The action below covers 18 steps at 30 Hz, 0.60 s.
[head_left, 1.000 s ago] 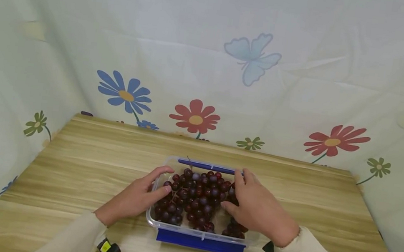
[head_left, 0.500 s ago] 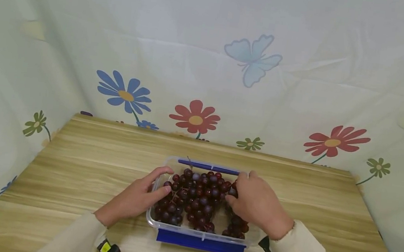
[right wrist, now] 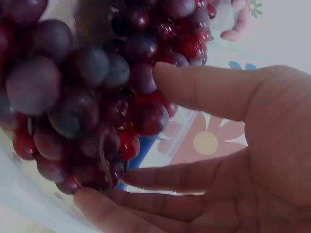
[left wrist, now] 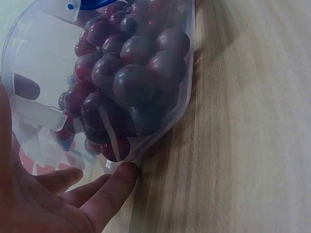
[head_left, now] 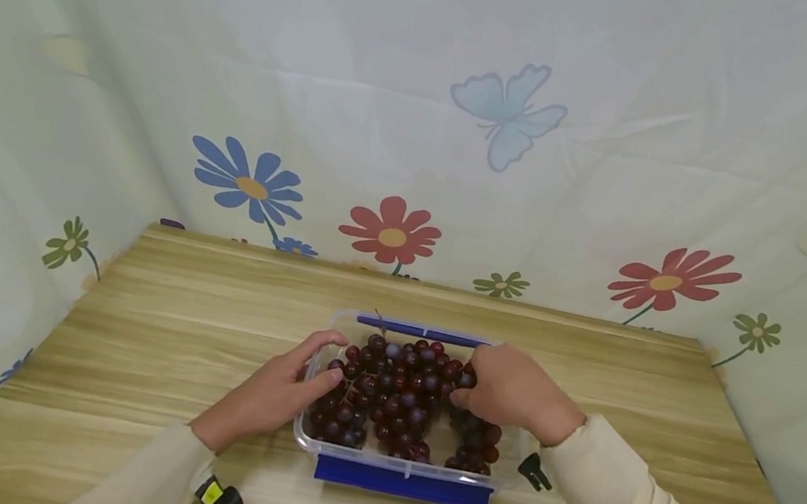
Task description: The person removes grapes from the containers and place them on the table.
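A clear plastic food container (head_left: 378, 457) with blue clip flaps holds bunches of dark red-purple grapes (head_left: 399, 407). My left hand (head_left: 270, 391) grips its left end, thumb over the rim; in the left wrist view fingertips (left wrist: 127, 171) touch the outer wall low down, near the table. At the far right corner my right hand (head_left: 519, 388) holds the right-hand bunch of grapes (head_left: 479, 446). In the right wrist view the thumb (right wrist: 194, 87) lies against one side of that bunch (right wrist: 73, 111), with the fingers on its other side. Some fingertips are hidden in the head view.
The container stands on a wood-grain table (head_left: 198, 328). Behind and beside the table hangs a pale curtain (head_left: 360, 112) printed with flowers and a butterfly. Blue flaps stick out at the container's front (head_left: 402, 482) and back (head_left: 416, 332).
My right hand has moved slightly left and its fingers have closed in around the right-hand grapes at the far corner. The left hand stays at the container's left end.
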Tool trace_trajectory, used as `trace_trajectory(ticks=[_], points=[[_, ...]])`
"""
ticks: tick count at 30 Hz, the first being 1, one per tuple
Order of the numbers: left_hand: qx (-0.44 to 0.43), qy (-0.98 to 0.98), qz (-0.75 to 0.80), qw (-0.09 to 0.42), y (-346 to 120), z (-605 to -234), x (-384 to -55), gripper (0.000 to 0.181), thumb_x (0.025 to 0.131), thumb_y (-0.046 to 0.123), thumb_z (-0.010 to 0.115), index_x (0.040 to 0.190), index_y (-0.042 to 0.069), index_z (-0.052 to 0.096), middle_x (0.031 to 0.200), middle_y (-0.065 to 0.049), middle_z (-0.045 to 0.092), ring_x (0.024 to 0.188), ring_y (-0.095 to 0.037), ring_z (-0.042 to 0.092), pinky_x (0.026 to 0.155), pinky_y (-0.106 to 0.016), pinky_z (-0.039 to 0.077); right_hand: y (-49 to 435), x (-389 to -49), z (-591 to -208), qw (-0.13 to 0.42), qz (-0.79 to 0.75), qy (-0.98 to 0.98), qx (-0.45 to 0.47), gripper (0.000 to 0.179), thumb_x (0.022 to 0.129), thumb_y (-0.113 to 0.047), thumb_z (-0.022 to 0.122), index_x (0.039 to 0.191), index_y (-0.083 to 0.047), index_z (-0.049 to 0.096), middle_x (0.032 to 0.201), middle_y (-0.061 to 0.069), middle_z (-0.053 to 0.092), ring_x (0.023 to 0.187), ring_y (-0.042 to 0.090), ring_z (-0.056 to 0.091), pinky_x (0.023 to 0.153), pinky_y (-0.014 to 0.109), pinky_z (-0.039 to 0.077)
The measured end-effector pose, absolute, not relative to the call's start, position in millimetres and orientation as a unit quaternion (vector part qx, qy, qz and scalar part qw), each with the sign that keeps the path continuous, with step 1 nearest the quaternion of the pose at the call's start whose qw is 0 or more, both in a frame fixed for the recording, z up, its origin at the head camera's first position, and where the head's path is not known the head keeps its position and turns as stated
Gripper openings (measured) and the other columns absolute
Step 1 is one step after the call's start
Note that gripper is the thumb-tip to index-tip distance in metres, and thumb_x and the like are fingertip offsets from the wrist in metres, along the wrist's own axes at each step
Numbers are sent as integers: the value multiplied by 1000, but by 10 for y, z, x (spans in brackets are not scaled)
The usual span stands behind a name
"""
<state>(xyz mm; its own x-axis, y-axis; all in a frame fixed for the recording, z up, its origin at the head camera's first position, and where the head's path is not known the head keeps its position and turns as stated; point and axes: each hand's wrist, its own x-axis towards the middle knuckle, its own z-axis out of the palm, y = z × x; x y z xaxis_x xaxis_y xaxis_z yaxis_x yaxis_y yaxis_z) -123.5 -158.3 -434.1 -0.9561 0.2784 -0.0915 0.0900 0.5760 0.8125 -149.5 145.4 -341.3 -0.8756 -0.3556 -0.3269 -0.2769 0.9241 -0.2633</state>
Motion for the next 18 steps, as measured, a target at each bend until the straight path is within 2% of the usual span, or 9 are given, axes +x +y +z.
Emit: trace_trajectory(ticks=[5,10,12,14,16,18], points=[[107,880,450,104,-1589,-4348,-1237,38,106,45,56,144,39,47,150,-17,58,113,-30,65,93,-58,55,1442,-1591,-3350,224,-94,953,-179,52,93,-27,78,57,-18,41,54,-7,29,52,10,26,52,27,30],[103,879,453,105,-1590,-4347,-1234,39,106,45,56,144,40,47,147,-17,59,110,-30,65,91,-55,55,1417,-1638,-3371,245,-66,948,-195,36,90,-28,81,69,-13,55,64,-4,45,59,13,41,57,29,37],[101,879,454,107,-1586,-4347,-1233,39,106,44,56,144,39,47,148,-17,59,112,-30,65,92,-57,56,1409,-1640,-3413,254,-65,944,-199,30,88,-29,83,80,-9,62,72,-1,55,65,16,49,62,32,43],[100,879,454,108,-1582,-4344,-1230,40,106,44,56,145,37,47,148,-17,59,112,-31,65,92,-57,56,1404,-1640,-3460,258,-66,942,-206,33,87,-31,85,95,-6,66,86,3,65,77,18,60,72,36,52],[100,878,455,109,-1581,-4340,-1229,40,106,44,57,144,37,47,148,-17,59,110,-30,65,91,-56,56,1399,-1633,-3488,262,-72,939,-209,47,85,-34,86,112,-1,66,102,9,71,94,25,67,86,43,57],[100,878,455,109,-1581,-4336,-1229,40,106,44,57,144,36,48,145,-17,60,106,-28,65,89,-54,56,1395,-1623,-3499,265,-75,938,-210,66,84,-36,87,130,2,61,121,16,71,113,32,67,101,49,55]])
